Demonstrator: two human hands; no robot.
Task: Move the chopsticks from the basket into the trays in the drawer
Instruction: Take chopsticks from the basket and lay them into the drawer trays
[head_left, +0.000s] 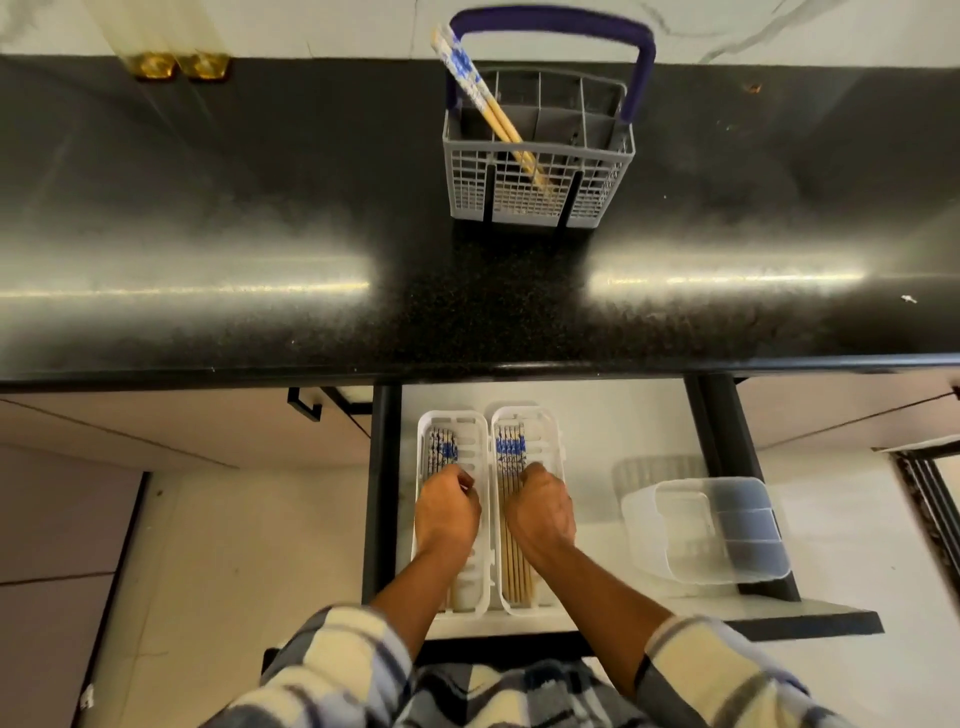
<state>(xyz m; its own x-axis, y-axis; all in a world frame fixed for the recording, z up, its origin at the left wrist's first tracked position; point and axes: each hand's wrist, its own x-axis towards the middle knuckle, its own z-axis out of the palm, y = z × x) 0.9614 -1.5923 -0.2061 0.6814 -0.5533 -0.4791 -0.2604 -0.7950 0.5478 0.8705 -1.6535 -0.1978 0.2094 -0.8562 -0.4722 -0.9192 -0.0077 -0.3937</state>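
Had both hands down in the drawer (597, 410), the left hand (448, 506) over the left tray (451, 418) and the right hand (540, 512) over the right tray (524, 410), fingers curled; couldn't tell if they were pinching chopsticks or just nudging them flat. Most chopsticks (510, 457) lay lengthwise in the trays. One pair (480, 98) leaned in the basket (537, 192) on the counter (260, 208), so that was left to fetch.

A polished black speckled worktop (311, 249) is streaked by bright light reflections. A white marble-veined wall (779, 26) is seen behind it, pale cabinet fronts (182, 426) and cream floor tiles (234, 545) below.
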